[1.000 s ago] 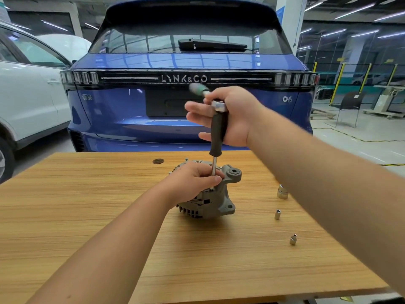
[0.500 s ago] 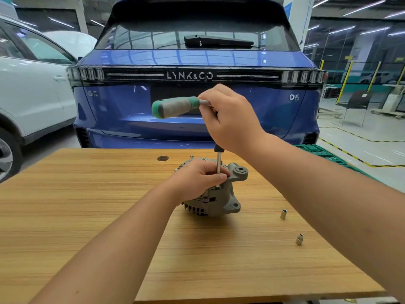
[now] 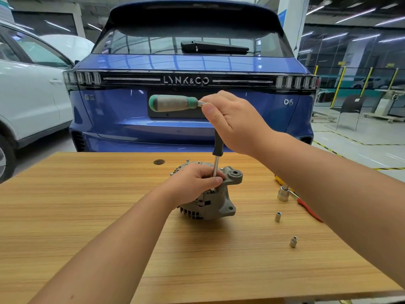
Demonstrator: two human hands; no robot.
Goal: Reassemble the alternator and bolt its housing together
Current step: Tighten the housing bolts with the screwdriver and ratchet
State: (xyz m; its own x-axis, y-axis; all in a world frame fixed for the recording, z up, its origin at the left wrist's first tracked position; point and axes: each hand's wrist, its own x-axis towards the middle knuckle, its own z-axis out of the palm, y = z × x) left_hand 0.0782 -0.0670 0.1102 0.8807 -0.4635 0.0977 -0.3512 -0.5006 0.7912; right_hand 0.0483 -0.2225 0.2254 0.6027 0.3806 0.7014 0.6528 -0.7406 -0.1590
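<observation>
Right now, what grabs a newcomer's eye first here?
The grey alternator at the wooden table's centre, the left hand gripping its top. Above it, the right hand holds a ratchet, its green handle pointing left. Behind looms a blue car.

Bare tabletop lies left of the alternator; three sockets stand scattered to its right.

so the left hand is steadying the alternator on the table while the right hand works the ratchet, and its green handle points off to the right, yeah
Not quite: the green handle points off to the left, as the head view shows. The rest holds: the left hand steadies the alternator on the table while the right hand works the ratchet.
</observation>
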